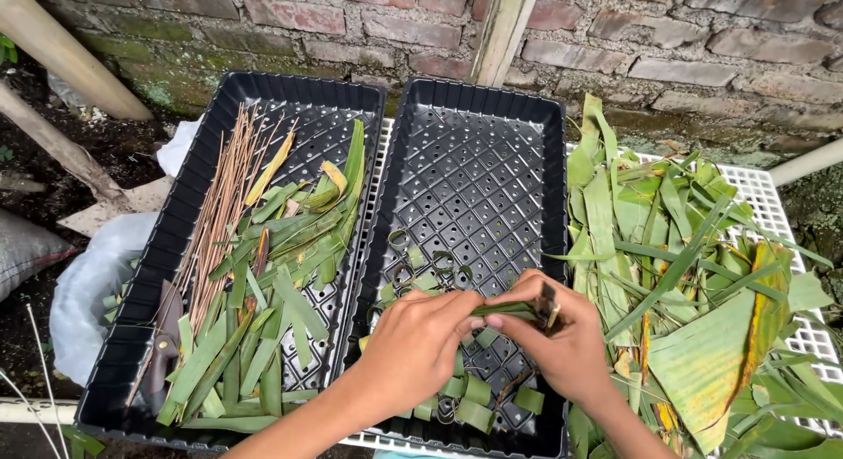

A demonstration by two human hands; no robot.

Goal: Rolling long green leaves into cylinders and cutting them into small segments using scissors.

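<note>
Trays number two, both black and perforated: the left tray (132,354) carries cut green strips (263,327) and thin brown sticks (219,204), the right tray (474,161) small leaf rings (439,266). At lower centre, the left hand (417,345) and right hand (562,336) both pinch one folded leaf strip (505,309) with closed fingers. Loose leaves (667,275) are piled at right, too many to count. Wrists are cut off by the frame edge.

The far half of the right tray (479,174) lies bare and open to a hand, while leaf strips (263,319), a leaf pile (685,275) and the brick wall (615,38) hem it in.
</note>
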